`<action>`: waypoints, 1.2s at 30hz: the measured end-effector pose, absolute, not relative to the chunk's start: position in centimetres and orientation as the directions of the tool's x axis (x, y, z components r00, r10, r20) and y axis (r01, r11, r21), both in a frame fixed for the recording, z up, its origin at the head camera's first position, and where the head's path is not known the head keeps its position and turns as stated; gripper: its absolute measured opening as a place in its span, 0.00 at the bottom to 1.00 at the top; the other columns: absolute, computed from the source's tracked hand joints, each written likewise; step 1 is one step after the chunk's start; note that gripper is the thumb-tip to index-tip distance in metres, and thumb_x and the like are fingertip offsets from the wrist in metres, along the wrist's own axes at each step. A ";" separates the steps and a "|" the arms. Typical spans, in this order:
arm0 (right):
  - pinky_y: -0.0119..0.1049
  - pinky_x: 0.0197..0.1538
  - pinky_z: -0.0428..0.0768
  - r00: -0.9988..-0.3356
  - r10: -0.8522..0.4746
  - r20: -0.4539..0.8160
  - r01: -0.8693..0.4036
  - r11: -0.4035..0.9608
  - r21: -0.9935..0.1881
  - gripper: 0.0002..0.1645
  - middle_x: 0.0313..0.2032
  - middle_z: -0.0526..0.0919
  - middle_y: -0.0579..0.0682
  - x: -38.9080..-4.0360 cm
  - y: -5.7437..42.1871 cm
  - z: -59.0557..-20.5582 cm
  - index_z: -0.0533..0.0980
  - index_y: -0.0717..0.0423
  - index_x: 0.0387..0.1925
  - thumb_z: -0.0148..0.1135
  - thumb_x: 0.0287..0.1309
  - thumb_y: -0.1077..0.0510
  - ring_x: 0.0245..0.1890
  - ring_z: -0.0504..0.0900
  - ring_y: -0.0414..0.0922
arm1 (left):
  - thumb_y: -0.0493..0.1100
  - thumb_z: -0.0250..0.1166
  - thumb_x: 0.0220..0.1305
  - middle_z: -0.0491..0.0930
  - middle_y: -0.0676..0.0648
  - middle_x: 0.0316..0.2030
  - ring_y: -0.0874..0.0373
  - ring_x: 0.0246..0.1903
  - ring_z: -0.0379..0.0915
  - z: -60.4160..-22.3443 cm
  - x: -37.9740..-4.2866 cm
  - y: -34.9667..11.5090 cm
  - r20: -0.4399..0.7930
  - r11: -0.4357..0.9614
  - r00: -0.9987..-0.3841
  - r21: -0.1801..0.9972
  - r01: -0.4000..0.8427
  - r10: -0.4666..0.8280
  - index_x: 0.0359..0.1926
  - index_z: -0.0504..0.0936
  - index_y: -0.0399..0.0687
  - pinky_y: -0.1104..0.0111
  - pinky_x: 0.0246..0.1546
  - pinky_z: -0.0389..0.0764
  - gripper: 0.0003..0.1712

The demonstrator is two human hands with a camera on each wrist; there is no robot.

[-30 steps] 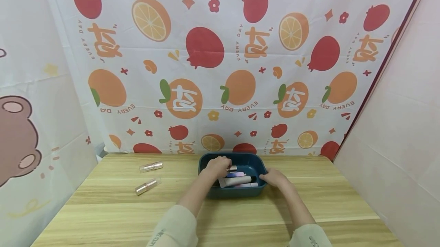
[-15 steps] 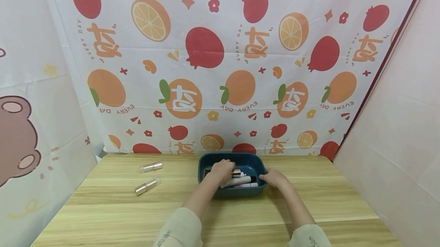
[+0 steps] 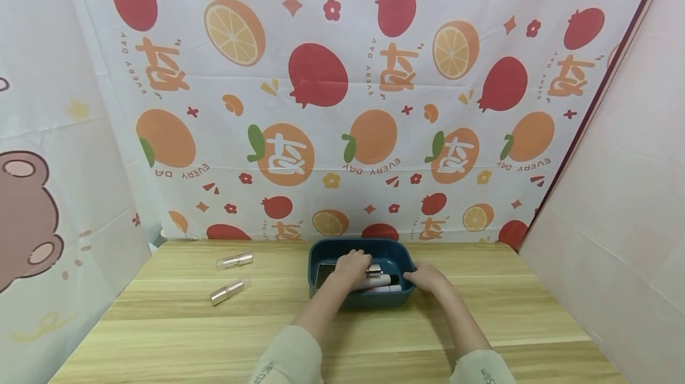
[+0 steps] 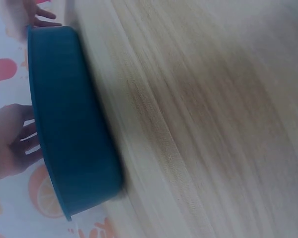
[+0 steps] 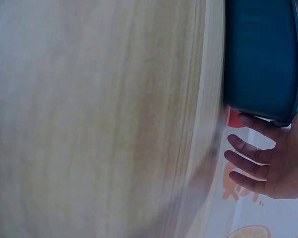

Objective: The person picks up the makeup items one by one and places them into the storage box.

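Note:
A dark blue plastic bin (image 3: 353,299) stands at the back middle of the table. My left hand (image 3: 350,269) reaches down into it with curled fingers, holding a small silver-and-dark cosmetic tube (image 3: 373,270). Beneath lie a white squeeze tube (image 3: 379,281) with a black cap and a slim pale tube (image 3: 387,289). A flat black case (image 3: 323,275) shows left of the wrist. In the left wrist view the bin wall hides part of the left fingers. My right hand (image 5: 283,158) grips the bin's right end between thumb and forefinger, its other fingers spread outside.
Two lipstick tubes with clear caps, one farther back (image 3: 235,261) and one nearer (image 3: 230,291), lie on the left of the wooden table (image 3: 160,336). A fruit-print curtain (image 3: 342,194) hangs right behind the bin.
My left hand has moved slightly to the right inside the bin, the small tube moving along with it. The flat black case has come into sight behind it. My right hand stays put.

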State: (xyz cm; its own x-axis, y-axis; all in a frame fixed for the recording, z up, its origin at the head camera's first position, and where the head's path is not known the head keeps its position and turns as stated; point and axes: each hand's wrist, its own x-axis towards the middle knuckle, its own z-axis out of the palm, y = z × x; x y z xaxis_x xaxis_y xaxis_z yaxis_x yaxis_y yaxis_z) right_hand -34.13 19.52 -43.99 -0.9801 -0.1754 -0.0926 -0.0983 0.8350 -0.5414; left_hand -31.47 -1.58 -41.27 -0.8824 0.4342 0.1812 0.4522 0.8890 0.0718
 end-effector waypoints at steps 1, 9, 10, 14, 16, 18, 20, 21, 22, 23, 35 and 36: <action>0.53 0.49 0.70 -0.980 -0.176 -0.093 -0.098 0.834 -0.542 0.26 0.46 0.77 0.63 -34.1 19.5 -44.0 0.72 0.69 0.52 0.55 0.58 0.53 0.43 0.75 0.54 | 0.38 0.61 0.60 0.71 0.50 0.27 0.56 0.30 0.68 -41.3 -31.5 -1.6 0.181 0.889 -0.882 0.070 0.453 0.436 0.33 0.80 0.47 0.66 0.28 0.75 0.01; 0.54 0.51 0.69 -0.981 -0.175 -0.088 -0.103 0.844 -0.527 0.27 0.47 0.76 0.64 -34.3 19.5 -44.1 0.72 0.69 0.52 0.56 0.58 0.52 0.48 0.74 0.57 | 0.39 0.63 0.58 0.72 0.49 0.30 0.55 0.33 0.68 -41.5 -31.7 -1.6 0.176 0.889 -0.883 0.073 0.452 0.434 0.37 0.80 0.47 0.65 0.32 0.75 0.05; 0.54 0.51 0.69 -0.981 -0.173 -0.088 -0.102 0.844 -0.527 0.27 0.47 0.76 0.64 -34.3 19.5 -44.1 0.72 0.69 0.52 0.56 0.58 0.52 0.48 0.74 0.57 | 0.39 0.62 0.58 0.72 0.49 0.31 0.55 0.33 0.68 -41.5 -31.8 -1.6 0.181 0.887 -0.882 0.080 0.454 0.435 0.37 0.80 0.46 0.64 0.32 0.75 0.06; 0.54 0.51 0.69 -0.980 -0.174 -0.093 -0.097 0.837 -0.538 0.27 0.48 0.76 0.64 -34.3 19.5 -44.2 0.71 0.69 0.54 0.55 0.58 0.53 0.47 0.74 0.57 | 0.38 0.62 0.58 0.72 0.48 0.30 0.54 0.33 0.67 -41.4 -31.7 -1.8 0.201 0.880 -0.875 0.100 0.465 0.440 0.38 0.80 0.45 0.64 0.33 0.75 0.06; 0.53 0.51 0.69 -0.980 -0.175 -0.097 -0.095 0.834 -0.544 0.27 0.48 0.76 0.63 -34.4 19.5 -44.1 0.71 0.68 0.54 0.55 0.58 0.53 0.46 0.74 0.55 | 0.38 0.63 0.58 0.72 0.48 0.30 0.54 0.33 0.67 -41.4 -31.8 -1.9 0.210 0.879 -0.873 0.101 0.467 0.440 0.36 0.80 0.45 0.64 0.33 0.75 0.05; 0.53 0.51 0.69 -0.979 -0.176 -0.099 -0.095 0.834 -0.543 0.27 0.48 0.76 0.63 -34.4 19.5 -44.1 0.71 0.68 0.54 0.55 0.58 0.53 0.46 0.74 0.55 | 0.37 0.63 0.57 0.72 0.49 0.30 0.55 0.33 0.67 -41.3 -31.8 -2.0 0.206 0.878 -0.873 0.100 0.468 0.442 0.36 0.80 0.45 0.64 0.34 0.75 0.05; 0.53 0.51 0.69 -0.979 -0.174 -0.104 -0.091 0.837 -0.540 0.27 0.49 0.76 0.63 -34.5 19.5 -44.1 0.71 0.68 0.54 0.55 0.59 0.53 0.47 0.74 0.55 | 0.37 0.63 0.57 0.73 0.48 0.32 0.54 0.35 0.68 -41.2 -31.8 -2.0 0.203 0.879 -0.875 0.106 0.465 0.439 0.38 0.80 0.45 0.64 0.35 0.75 0.06; 0.53 0.51 0.69 -0.979 -0.174 -0.105 -0.091 0.838 -0.538 0.26 0.49 0.76 0.63 -34.5 19.5 -44.0 0.71 0.68 0.54 0.55 0.59 0.53 0.47 0.74 0.55 | 0.36 0.63 0.57 0.74 0.48 0.32 0.54 0.35 0.68 -41.1 -31.8 -2.0 0.203 0.879 -0.876 0.108 0.464 0.437 0.39 0.81 0.45 0.64 0.36 0.75 0.07; 0.53 0.51 0.69 -0.979 -0.171 -0.108 -0.088 0.840 -0.536 0.26 0.49 0.76 0.63 -34.5 19.5 -44.0 0.71 0.68 0.54 0.55 0.59 0.53 0.47 0.74 0.55 | 0.36 0.63 0.57 0.74 0.48 0.33 0.54 0.36 0.68 -41.0 -31.8 -2.1 0.200 0.880 -0.878 0.112 0.461 0.435 0.40 0.81 0.45 0.64 0.38 0.75 0.08; 0.53 0.51 0.69 -0.979 -0.170 -0.110 -0.086 0.841 -0.535 0.27 0.49 0.75 0.63 -34.5 19.5 -44.0 0.71 0.67 0.54 0.55 0.59 0.53 0.47 0.74 0.55 | 0.36 0.62 0.58 0.74 0.48 0.34 0.54 0.37 0.68 -40.9 -31.8 -2.1 0.195 0.881 -0.880 0.118 0.459 0.432 0.41 0.81 0.45 0.64 0.38 0.75 0.09; 0.52 0.50 0.70 -0.979 -0.165 -0.120 -0.075 0.838 -0.540 0.25 0.48 0.76 0.62 -34.6 19.5 -44.0 0.72 0.67 0.53 0.55 0.59 0.54 0.44 0.74 0.52 | 0.36 0.62 0.59 0.74 0.48 0.35 0.54 0.37 0.69 -40.5 -32.0 -3.9 0.178 0.892 -0.899 0.149 0.427 0.401 0.42 0.80 0.45 0.65 0.36 0.75 0.09; 0.52 0.50 0.70 -0.979 -0.161 -0.121 -0.071 0.838 -0.541 0.25 0.48 0.76 0.62 -34.5 19.5 -44.0 0.72 0.67 0.53 0.55 0.59 0.54 0.44 0.74 0.52 | 0.36 0.62 0.59 0.74 0.48 0.35 0.54 0.37 0.69 -40.5 -32.0 -4.1 0.183 0.891 -0.897 0.147 0.429 0.402 0.41 0.81 0.45 0.65 0.36 0.76 0.08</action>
State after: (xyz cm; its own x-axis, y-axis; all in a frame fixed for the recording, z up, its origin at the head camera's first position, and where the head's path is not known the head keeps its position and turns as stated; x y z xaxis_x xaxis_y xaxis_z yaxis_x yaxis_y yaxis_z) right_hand -34.51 19.49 -44.04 -0.9795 -0.1609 -0.1214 -0.0705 0.8379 -0.5413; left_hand -32.00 -4.15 -40.50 -0.8973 0.4019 0.1829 0.4292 0.8911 0.1475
